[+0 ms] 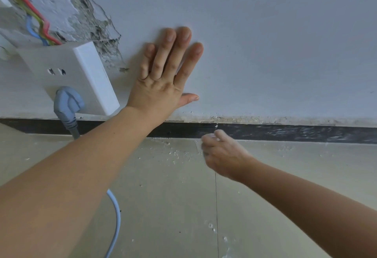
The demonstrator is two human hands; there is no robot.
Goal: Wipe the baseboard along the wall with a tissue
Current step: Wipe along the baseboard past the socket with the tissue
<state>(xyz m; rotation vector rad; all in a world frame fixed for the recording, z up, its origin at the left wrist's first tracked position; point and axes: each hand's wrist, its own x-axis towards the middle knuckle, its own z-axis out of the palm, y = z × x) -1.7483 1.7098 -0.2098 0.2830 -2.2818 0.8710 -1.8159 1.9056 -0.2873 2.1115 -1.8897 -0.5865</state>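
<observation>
While your left hand (163, 78) lies flat against the white wall (275, 43), fingers stretched out and close together with the thumb angled off to the side, it holds nothing and simply presses on the paint just above the baseboard (295, 133). Your right hand (222, 153) is blurred, curled into a loose fist down at the foot of the wall, with its fingertips (220, 133) against the baseboard's front face. A pale scrap shows between those fingertips, probably the tissue (211, 135), but the blur is too strong for you to be certain of it or of how tightly the fingers close.

That baseboard is a dark strip running the full width of the wall's foot. Left of your right hand it looks cleaner and blacker; to the right it is streaked with grey dust. Crumbled plaster lines its top edge, and white flecks lie scattered on the beige floor (173, 196) below.

Left of your flat hand, a white socket box (85, 74) stands proud of the wall, with a grey plug (68, 102) pushed into it and a pale blue cable (116, 221) trailing across the floor. Red, blue and yellow-green wires (38, 25) enter the box from broken plaster above.
</observation>
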